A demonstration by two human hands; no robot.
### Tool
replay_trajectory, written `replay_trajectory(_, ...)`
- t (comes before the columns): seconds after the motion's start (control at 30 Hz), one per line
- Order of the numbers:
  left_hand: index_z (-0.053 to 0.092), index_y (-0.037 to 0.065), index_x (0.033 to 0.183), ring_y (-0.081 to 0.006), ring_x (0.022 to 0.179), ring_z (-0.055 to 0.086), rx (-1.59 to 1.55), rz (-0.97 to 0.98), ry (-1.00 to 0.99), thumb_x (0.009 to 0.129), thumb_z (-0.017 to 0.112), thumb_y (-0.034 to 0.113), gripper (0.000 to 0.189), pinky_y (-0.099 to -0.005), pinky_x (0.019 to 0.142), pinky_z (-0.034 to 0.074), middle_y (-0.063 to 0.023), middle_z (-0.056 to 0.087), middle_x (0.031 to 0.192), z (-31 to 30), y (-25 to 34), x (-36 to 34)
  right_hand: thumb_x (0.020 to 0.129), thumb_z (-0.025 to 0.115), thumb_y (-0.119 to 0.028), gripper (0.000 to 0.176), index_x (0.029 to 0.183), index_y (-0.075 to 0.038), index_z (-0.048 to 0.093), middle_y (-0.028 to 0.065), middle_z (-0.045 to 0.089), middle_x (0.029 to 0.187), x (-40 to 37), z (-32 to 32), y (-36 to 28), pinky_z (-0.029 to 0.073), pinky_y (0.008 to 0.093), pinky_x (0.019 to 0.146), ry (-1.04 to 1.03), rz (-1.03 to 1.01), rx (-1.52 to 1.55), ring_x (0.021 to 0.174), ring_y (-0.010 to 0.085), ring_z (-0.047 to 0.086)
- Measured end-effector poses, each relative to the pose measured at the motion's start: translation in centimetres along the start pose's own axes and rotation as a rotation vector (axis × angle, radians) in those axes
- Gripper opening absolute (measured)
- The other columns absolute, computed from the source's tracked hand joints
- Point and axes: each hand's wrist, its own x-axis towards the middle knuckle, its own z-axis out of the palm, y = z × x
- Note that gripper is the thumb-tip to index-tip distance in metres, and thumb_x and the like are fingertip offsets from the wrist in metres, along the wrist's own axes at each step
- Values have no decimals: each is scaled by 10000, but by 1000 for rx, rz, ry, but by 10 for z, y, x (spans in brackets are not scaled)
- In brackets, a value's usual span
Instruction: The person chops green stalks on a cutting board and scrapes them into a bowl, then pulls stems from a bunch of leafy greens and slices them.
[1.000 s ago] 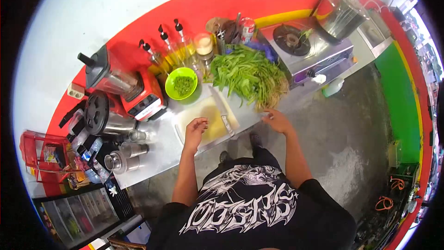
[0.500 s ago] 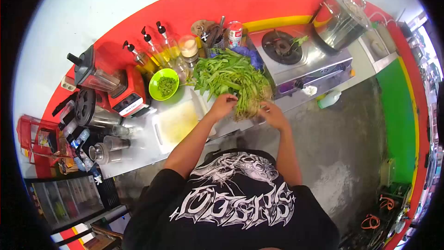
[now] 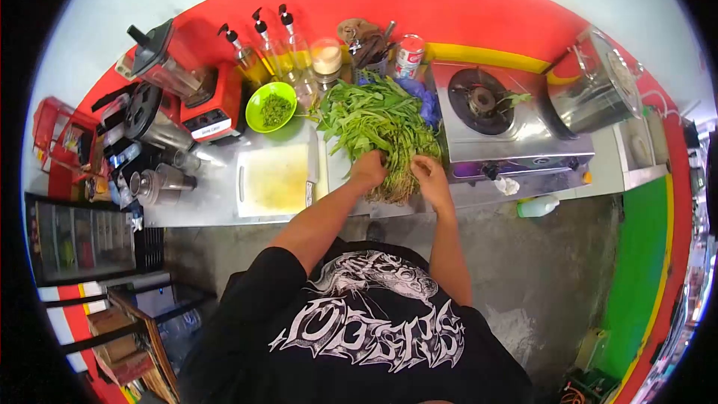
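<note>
A large heap of leafy greens (image 3: 378, 116) lies on the steel counter, its stems and roots toward the front edge. My left hand (image 3: 368, 170) is closed at the left side of the stems, its fingertips sunk among them. At the right side of the stems is my right hand (image 3: 428, 174), with thumb and fingers pinched together at the edge of the bunch; what is between them is too small to name. Left of the heap are a white cutting board (image 3: 274, 179), a knife (image 3: 312, 168) along its right edge, and a green bowl (image 3: 271, 108) of chopped greens.
Pump bottles (image 3: 273, 56) and a red-and-white can (image 3: 409, 57) stand along the red wall. A gas stove (image 3: 516, 146) and a large steel pot (image 3: 594, 93) are at the right. A blender (image 3: 212, 108) and steel shakers (image 3: 153, 185) stand at the left.
The view has turned and shifted, so the counter sits more level. My left hand has moved deeper into the stems, and my right hand has come in closer against the bunch.
</note>
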Motion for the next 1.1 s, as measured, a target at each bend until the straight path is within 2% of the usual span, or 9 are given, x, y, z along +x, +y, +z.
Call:
replay_trajectory(0.13,722,10,1106,-358,973,708,-42,-97,-44,781,744,225,390,-448,885,549,-206,737,1010,-2,6,-6,960,681,-206,341,1228,2,655,106,685,1095,0,12,18,499,342,877,50,-51,-189,988,186,622)
replay_trajectory(0.27,666,-26,1165,-344,1062,681,-311,-123,-47,870,630,197,371,-409,897,529,-245,691,1154,-3,15,-13,935,696,-227,374,1243,-18,664,175,671,1173,8,14,21,487,400,941,57,-145,-331,1097,295,633)
replay_trajectory(0.33,650,-38,1164,-268,983,682,-234,-77,-38,938,611,229,352,-366,828,521,-205,702,1116,-6,21,-14,908,714,-256,398,1226,-21,672,214,635,1231,10,16,21,456,436,1000,27,-127,-289,1160,359,599)
replay_trajectory(0.4,637,-28,1184,-174,881,633,-692,-140,-99,976,629,318,404,-328,747,494,-131,701,1021,-9,29,-17,888,729,-333,416,1201,-64,685,213,600,1248,8,23,20,412,490,1043,87,-100,-428,1189,408,550)
replay_trajectory(0.47,622,-26,1201,-132,839,578,-700,-128,-109,997,629,352,430,-304,716,469,-77,678,971,-19,38,-19,866,740,-363,439,1188,-68,690,223,591,1254,9,24,16,382,508,1063,83,-67,-405,1205,428,525)
replay_trajectory(0.57,612,-49,1205,-142,861,619,-733,26,-37,999,621,167,298,-297,754,485,-91,707,1018,-10,25,-5,865,741,-344,421,1172,-63,682,228,645,1117,27,26,32,431,504,986,18,-57,-376,1119,400,588)
replay_trajectory(0.7,630,-34,1178,-134,884,637,-696,153,40,969,606,24,218,-302,809,496,-86,723,989,-34,36,-17,869,741,-344,419,1172,-61,677,195,689,996,13,23,-22,487,483,884,149,2,-449,981,372,655)
replay_trajectory(0.87,659,-56,1051,-119,880,636,-528,255,44,961,602,16,129,-306,826,500,-85,722,947,-52,29,-26,897,725,-295,418,1214,-32,658,157,708,942,25,29,-28,512,439,779,240,-107,-292,878,337,676)
replay_trajectory(1.1,631,-63,1209,-103,886,621,-613,236,-39,998,604,76,254,-300,819,501,-64,707,991,-64,27,-39,910,722,-242,350,1168,-14,657,153,686,902,41,47,-14,502,415,719,193,-135,-184,806,281,663)
